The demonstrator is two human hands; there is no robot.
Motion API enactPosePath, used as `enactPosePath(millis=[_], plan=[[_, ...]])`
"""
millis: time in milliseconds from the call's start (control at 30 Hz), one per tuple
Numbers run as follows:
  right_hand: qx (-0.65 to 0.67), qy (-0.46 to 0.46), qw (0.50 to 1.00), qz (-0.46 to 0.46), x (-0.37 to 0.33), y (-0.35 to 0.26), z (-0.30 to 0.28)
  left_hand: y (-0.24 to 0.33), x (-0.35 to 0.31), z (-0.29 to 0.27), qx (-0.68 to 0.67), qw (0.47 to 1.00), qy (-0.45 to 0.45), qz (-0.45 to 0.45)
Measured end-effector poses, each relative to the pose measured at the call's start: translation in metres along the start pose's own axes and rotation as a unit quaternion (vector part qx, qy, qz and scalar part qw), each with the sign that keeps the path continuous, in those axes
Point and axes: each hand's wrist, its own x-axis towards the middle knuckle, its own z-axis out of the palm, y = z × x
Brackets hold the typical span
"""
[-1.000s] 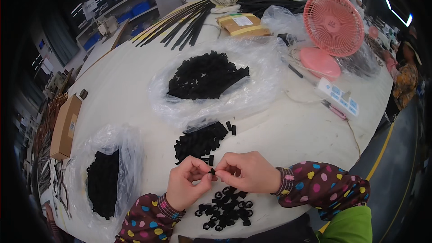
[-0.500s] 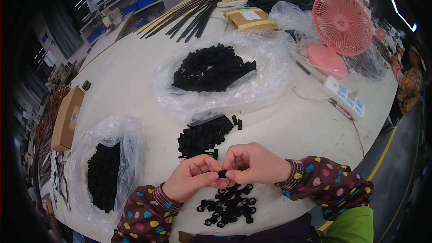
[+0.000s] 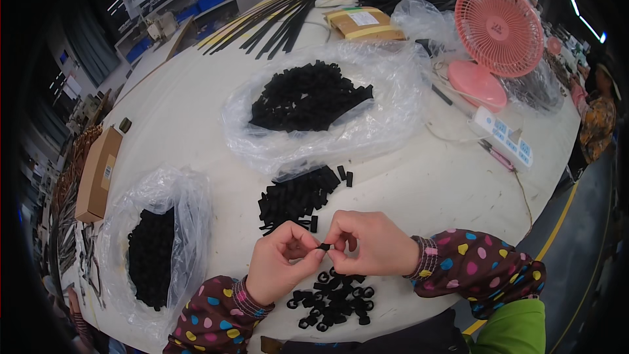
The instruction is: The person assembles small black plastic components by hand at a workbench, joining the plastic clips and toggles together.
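Observation:
Between the fingertips of both hands is a small black fabric piece (image 3: 324, 246). My left hand (image 3: 283, 261) pinches its left end, and my right hand (image 3: 368, 244) pinches the right end. Just below the hands lies a loose group of small black loops (image 3: 334, 303), some showing round openings. Beyond my left hand sits a pile of short flat black strips (image 3: 295, 198). Most of the held piece is covered by my fingers.
Clear plastic bags hold black pieces, one at the middle (image 3: 400, 118) and one at the left (image 3: 193, 216). A pink fan (image 3: 499, 29), a white power strip (image 3: 503, 137) and a pink-handled tool (image 3: 496, 156) are to the right; a cardboard box (image 3: 98, 174) stands far left.
Both wrists have turned a little, and the fingertips have shifted slightly up with the black piece, which now shows as a narrow bit between them. The piles look the same.

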Motion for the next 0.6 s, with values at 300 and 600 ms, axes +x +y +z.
enactPosePath(millis=[300,600], plan=[[0.325,-0.070,0.926,0.179,0.003,0.003,-0.002,0.000,0.005,-0.009,-0.152,0.981,-0.079,-0.090],[0.367,-0.034,0.914,0.170,0.000,0.009,0.009,0.001,0.001,-0.006,-0.044,0.998,-0.039,-0.036]])
